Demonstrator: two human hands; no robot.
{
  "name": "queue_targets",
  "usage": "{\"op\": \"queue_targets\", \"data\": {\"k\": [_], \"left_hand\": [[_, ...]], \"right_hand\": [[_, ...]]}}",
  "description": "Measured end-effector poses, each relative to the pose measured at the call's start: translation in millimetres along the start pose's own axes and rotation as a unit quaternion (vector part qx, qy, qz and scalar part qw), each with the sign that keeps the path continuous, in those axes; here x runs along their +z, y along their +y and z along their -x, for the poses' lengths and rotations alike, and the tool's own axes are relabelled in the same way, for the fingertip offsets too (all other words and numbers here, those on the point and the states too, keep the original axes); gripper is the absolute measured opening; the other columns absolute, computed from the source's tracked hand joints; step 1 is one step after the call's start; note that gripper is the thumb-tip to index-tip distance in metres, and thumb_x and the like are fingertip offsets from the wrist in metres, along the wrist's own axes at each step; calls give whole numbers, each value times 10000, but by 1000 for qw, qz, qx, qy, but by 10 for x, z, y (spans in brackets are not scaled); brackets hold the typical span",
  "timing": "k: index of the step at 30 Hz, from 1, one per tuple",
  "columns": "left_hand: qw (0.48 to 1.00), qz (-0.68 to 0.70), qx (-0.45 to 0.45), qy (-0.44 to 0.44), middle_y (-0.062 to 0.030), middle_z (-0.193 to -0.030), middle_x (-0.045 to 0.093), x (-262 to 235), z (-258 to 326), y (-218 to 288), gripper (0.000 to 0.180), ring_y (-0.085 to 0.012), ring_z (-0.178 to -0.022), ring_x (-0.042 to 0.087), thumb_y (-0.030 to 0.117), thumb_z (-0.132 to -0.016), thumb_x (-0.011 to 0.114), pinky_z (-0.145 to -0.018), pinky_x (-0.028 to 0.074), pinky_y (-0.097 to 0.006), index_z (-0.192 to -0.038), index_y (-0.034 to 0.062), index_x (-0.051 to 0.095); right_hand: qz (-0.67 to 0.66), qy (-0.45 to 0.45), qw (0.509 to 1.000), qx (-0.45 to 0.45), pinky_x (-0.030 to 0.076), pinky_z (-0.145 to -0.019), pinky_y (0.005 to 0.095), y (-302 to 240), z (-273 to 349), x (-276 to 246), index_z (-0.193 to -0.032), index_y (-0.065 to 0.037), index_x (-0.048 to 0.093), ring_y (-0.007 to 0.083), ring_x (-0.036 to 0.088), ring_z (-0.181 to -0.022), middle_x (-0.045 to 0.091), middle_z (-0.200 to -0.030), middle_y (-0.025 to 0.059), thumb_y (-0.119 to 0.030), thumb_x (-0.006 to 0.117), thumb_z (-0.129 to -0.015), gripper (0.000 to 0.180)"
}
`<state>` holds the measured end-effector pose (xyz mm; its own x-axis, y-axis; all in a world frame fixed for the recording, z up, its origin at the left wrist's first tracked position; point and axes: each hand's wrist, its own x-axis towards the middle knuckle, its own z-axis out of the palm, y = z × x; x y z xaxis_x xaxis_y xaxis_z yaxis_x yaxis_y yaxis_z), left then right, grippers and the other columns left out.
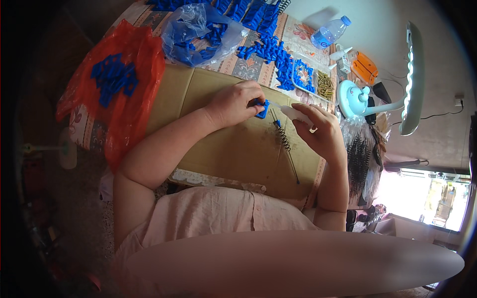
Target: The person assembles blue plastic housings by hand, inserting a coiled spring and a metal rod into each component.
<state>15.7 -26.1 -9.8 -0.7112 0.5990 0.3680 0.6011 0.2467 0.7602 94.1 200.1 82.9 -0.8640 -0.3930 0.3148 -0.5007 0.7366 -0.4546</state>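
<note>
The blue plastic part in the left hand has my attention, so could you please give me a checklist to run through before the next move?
1. Blue plastic part gripped by left hand: ok.
2. White nozzle bottle held in right hand: ok.
3. Nozzle directed toward the part: ok.
4. Nozzle tip touching the part: cannot tell.
5. Black coil spring apart from both hands: ok.
6. Desk lamp lit: ok.

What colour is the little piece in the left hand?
The piece in the left hand is blue; the head view shows it.
</note>
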Motion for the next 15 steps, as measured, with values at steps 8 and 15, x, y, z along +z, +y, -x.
{"op": "queue_targets", "data": {"k": [8,15], "left_hand": [[1000,-7,4,-1,-80,-948,602,-2,0,5,163,-275,-884,606,78,-778,713,-775,496,-362,-888,26,604],[1000,-2,-1,0,-87,-947,600,2,0,1,164,-278,-883,604,70,-776,713,-775,497,-360,-888,23,603]], "right_hand": [[1,-12,1000,14,518,-610,352,1,8,-20,-1059,-44,655,264,657,-682,652,-795,109,-56,703,-766,297],[-6,-9,1000,8,519,-617,350,18,0,-15,-1054,-37,654,269,660,-689,662,-811,114,-54,706,-762,297]]}}
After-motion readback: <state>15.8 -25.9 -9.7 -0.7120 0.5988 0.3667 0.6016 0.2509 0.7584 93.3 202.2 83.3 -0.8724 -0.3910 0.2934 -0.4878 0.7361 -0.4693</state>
